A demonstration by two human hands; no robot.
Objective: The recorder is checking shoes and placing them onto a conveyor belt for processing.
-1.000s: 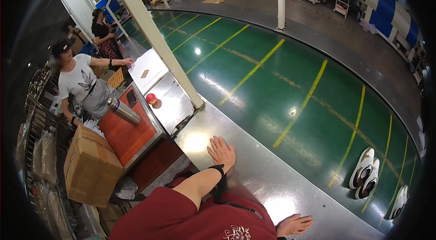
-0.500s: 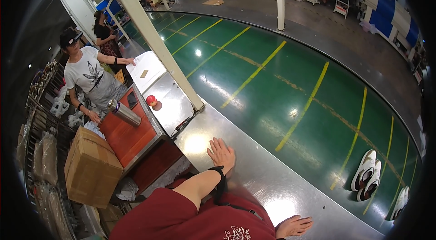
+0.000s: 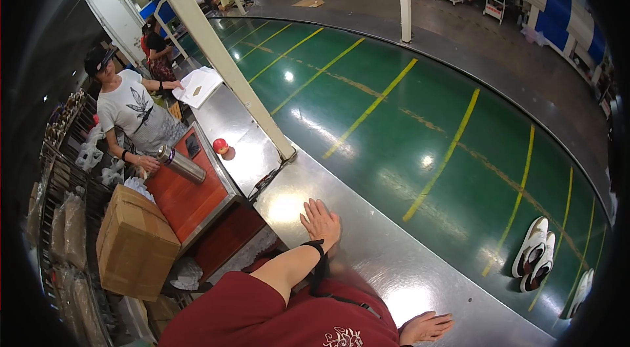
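Both of my hands lie palm down on a shiny metal ledge (image 3: 387, 268), holding nothing. My left hand (image 3: 321, 223), with a black band at its wrist, has its fingers stretched out. Lower down, my right hand (image 3: 428, 328) is flat near the bottom edge, fingers extended. Beyond the ledge runs a green belt (image 3: 367, 143) with yellow stripes. On it, to the right, sits a pair of white shoes (image 3: 539, 242) with dark insides, apart from my hands. Another white shoe (image 3: 581, 291) shows at the right rim.
A white post (image 3: 226, 61) rises from the ledge. Left of it are a red apple-like object (image 3: 220, 145), a steel flask (image 3: 182, 164) on a red tabletop (image 3: 167, 184), and a cardboard box (image 3: 134, 242). A co-worker (image 3: 134, 107) holds a white stack (image 3: 202, 82).
The belt's stripes and the shoes have shifted slightly right. The co-worker's white stack has moved away from me, and their other hand is now by the flask. My hands have stayed put.
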